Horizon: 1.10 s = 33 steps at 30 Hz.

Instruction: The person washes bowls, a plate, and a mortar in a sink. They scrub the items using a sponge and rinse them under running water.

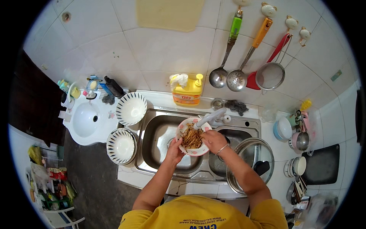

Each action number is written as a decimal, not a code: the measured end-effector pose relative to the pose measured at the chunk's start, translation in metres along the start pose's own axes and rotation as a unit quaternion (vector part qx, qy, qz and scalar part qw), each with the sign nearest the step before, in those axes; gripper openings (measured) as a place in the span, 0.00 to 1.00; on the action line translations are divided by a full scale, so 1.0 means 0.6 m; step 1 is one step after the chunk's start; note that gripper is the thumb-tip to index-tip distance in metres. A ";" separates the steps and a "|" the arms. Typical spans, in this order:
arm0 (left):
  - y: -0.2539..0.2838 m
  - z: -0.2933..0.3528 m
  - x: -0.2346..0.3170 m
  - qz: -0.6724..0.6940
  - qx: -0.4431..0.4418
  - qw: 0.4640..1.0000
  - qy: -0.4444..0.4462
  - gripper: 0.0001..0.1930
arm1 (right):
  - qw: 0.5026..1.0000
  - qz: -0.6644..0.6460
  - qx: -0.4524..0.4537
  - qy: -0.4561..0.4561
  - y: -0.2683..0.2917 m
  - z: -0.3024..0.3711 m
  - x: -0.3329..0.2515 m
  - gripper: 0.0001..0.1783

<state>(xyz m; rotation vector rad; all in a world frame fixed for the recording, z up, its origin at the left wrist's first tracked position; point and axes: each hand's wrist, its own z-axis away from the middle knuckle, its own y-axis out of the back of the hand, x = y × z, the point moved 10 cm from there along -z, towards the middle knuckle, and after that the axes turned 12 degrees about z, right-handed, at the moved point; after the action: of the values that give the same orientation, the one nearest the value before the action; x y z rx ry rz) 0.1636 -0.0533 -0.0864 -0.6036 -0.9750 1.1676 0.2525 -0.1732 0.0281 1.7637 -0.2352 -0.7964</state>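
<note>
Gripping one bowl of brown strips: left hand, right hand, fingers clasping rim.

Both forearms extended forward, left hand and right hand close together, fingers curled in grip.

yellow detergent bottle, red label, behind the sink.

**Domestic kitchen, sink area**

White-tiled wall, far. Stainless-steel double sink, centre, with white tap. Yellow dish-soap pump bottle behind it. Steel ladle, skimmer and wire strainer hung on hooks, far right. White ribbed bowls stacked left; glass-lidded pot right.
</note>
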 end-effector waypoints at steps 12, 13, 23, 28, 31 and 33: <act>0.026 0.007 -0.023 0.015 0.030 0.999 0.021 0.19 | 0.984 -0.011 -0.103 -0.142 -0.056 -0.020 0.023 0.22; 0.031 0.006 -0.024 0.023 0.029 0.999 0.017 0.19 | 0.986 -0.028 -0.088 -0.141 -0.039 -0.021 0.018 0.22; 0.015 -0.004 -0.024 -0.011 0.000 1.000 -0.017 0.21 | 0.971 0.162 -0.124 -0.126 -0.096 -0.033 -0.031 0.25; 0.022 0.014 -0.021 0.013 0.033 0.999 -0.006 0.18 | 0.976 -0.024 -0.160 -0.148 -0.133 -0.026 0.019 0.21; 0.031 0.017 -0.019 0.013 0.037 0.999 -0.003 0.18 | 0.946 -0.148 -0.259 -0.123 -0.102 -0.039 -0.015 0.21; 0.023 0.014 -0.019 0.016 0.022 1.000 -0.005 0.18 | 0.960 -0.057 -0.221 -0.159 -0.083 -0.049 0.005 0.23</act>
<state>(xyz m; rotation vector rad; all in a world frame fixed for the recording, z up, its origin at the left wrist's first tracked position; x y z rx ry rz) 0.1487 -0.0604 -0.0975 -0.5800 -0.9484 1.2197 0.2615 -0.1348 -0.0145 1.2323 -0.1531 -1.1225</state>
